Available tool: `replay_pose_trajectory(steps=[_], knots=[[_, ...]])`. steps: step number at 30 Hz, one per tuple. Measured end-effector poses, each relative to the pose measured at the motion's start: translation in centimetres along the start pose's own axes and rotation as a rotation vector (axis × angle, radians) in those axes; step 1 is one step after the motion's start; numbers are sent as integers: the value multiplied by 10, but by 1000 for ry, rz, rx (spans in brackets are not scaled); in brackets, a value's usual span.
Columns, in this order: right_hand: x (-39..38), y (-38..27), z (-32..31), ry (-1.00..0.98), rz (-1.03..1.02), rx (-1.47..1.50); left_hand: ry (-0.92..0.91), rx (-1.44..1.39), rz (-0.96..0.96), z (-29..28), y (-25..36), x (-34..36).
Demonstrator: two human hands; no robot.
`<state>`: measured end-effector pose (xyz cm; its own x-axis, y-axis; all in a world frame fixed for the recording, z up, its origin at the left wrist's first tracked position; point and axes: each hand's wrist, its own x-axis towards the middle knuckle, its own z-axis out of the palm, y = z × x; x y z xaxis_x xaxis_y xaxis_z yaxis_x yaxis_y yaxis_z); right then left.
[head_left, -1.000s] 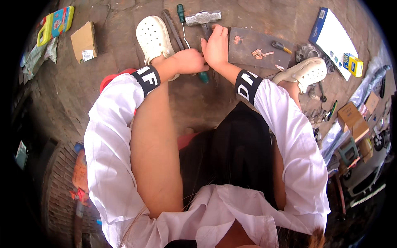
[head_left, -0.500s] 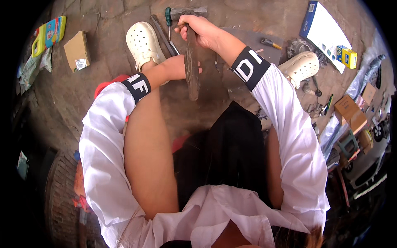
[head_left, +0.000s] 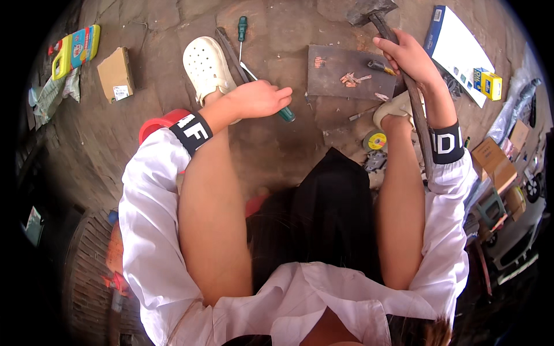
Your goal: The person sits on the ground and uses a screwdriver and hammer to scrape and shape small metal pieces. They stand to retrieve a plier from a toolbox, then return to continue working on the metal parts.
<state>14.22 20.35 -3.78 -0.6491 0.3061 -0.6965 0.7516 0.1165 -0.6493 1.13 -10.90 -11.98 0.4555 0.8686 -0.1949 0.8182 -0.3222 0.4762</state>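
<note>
My right hand (head_left: pixel 411 57) is wrapped around the dark handle of a hammer (head_left: pixel 372 12), close below its head. The head points up and left, and the long handle runs back along my forearm. My left hand (head_left: pixel 259 99) is off the hammer, its fingers loosely extended to the right. It hovers over a screwdriver with a green handle (head_left: pixel 287 115), hiding the middle of that tool. Just beyond, a second green-handled screwdriver (head_left: pixel 242 27) lies on the ground by a long dark metal tool (head_left: pixel 232 55).
A dark flat plate (head_left: pixel 329 78) carries copper-coloured scraps (head_left: pixel 353 79). A round yellow disc (head_left: pixel 375 140) lies near my right foot. Cardboard (head_left: pixel 115 75) and a yellow bottle (head_left: pixel 75 52) are at far left. A white-blue box (head_left: pixel 459 52) and small yellow box (head_left: pixel 490 85) are at right.
My right hand has carried the hammer up and to the right. My left hand has come off its handle and moved slightly right. The plate and its scraps are now uncovered.
</note>
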Motion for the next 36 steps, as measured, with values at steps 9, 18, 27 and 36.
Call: replay_pose_trajectory(steps=[9,18,27,36], knots=[[33,131,-63,513,-461,-648,777,-334,-595,-106,22,-13],[47,132,-60,444,-295,-672,1011,-1288,-645,-120,29,0],[39,100,-57,537,-100,-666,778,-829,-349,-108,20,26],[30,86,-49,514,-51,-710,703,-768,-342,-104,19,29]])
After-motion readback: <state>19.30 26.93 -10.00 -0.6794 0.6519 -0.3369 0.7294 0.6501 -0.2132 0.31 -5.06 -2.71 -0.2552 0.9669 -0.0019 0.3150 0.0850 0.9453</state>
